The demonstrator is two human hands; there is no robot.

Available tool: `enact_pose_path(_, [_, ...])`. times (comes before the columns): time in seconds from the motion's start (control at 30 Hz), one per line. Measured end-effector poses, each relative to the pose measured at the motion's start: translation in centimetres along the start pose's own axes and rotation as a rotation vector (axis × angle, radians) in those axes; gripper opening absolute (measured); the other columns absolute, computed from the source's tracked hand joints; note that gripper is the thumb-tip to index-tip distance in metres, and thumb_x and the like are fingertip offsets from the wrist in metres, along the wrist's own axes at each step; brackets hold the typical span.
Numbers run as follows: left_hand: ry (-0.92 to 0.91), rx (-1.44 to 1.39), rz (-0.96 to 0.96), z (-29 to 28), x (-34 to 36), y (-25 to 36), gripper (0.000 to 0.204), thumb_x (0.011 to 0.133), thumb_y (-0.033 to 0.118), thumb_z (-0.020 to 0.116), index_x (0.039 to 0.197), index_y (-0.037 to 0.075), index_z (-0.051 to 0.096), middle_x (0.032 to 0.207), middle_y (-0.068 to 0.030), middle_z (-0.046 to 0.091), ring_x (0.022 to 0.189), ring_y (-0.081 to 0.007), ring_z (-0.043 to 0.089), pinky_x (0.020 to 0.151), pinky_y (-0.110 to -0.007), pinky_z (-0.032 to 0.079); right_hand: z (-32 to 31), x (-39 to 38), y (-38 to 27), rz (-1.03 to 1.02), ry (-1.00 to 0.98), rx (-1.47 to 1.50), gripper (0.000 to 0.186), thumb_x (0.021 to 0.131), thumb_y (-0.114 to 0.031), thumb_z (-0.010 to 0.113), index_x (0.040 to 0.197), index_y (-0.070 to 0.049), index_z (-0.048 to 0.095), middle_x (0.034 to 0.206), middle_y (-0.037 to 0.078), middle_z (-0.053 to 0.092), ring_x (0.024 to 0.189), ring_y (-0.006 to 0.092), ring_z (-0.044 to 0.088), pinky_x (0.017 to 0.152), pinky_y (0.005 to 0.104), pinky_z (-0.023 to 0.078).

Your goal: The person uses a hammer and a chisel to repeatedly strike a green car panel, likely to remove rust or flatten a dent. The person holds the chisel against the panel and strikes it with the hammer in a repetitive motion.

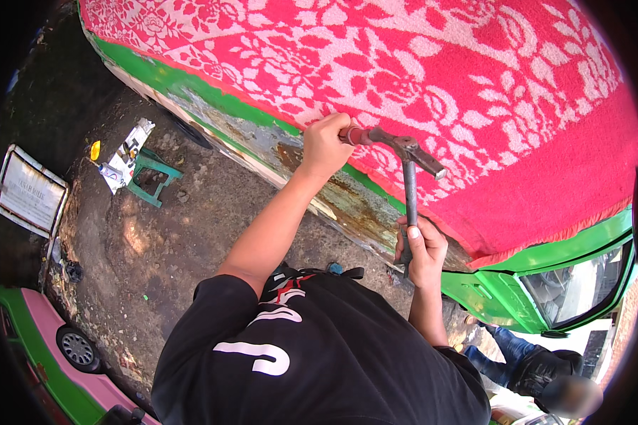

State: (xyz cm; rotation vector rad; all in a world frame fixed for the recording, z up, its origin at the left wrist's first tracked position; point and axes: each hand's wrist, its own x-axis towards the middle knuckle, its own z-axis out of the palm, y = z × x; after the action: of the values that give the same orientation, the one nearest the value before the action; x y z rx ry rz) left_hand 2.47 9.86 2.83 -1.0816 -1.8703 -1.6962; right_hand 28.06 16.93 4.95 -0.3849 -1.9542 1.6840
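My right hand (425, 255) is closed around the dark lower handle of a hammer (410, 188), its metal head uppermost. My left hand (325, 149) is wrapped around a short reddish cylindrical piece (359, 136) with a dark end. This piece meets or overlaps one end of the hammer head; I cannot tell whether they are joined. Both hands are over the edge of a green vehicle (367, 185), whose side has bare, rusty and greyish patches. A red and pink floral towel (404, 78) covers its top.
On the dirt ground at left stands a green plastic stool (151, 176), beside a white printed sheet (129, 152) and a small tube (110, 172). A framed sign (30, 193) and a pink and green car (53, 354) are farther left. Another person (524, 365) is at lower right.
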Motion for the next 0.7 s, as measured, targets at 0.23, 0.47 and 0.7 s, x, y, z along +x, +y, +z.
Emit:
enact_pose_path(0.23, [0.05,-0.005,0.0,0.1,0.6,0.3,0.024,0.083,0.005,0.069,0.067,0.0,0.051,0.057,-0.0132,0.049,0.052,-0.0264,0.049,0.051,-0.036,0.037,0.7,1.0,-1.6,-0.109,0.068,-0.065,0.026,0.098,-0.018,0.057,0.105,0.004,0.066,0.062,0.001,0.054,0.051,0.0082,0.051,0.048,0.0241,0.041])
enact_pose_path(0.47, [0.099,-0.009,0.022,0.2,0.8,0.0,0.026,0.079,0.005,0.07,0.066,0.0,0.048,0.057,-0.0141,0.047,0.051,-0.0267,0.044,0.052,-0.037,0.037,0.2,0.9,-3.2,-0.21,0.049,0.224,0.029,0.1,-0.023,0.056,0.106,0.004,0.064,0.062,0.0,0.052,0.052,0.0073,0.049,0.047,0.0243,0.039])
enact_pose_path(0.7, [0.112,-0.029,0.033,0.3,1.1,-0.2,0.027,0.08,0.004,0.07,0.066,0.0,0.047,0.056,-0.014,0.045,0.051,-0.0264,0.043,0.05,-0.038,0.035,0.3,1.2,-2.5,-0.074,0.047,0.064,0.028,0.099,-0.023,0.057,0.104,0.003,0.065,0.062,-0.001,0.051,0.051,0.0065,0.048,0.046,0.023,0.038])
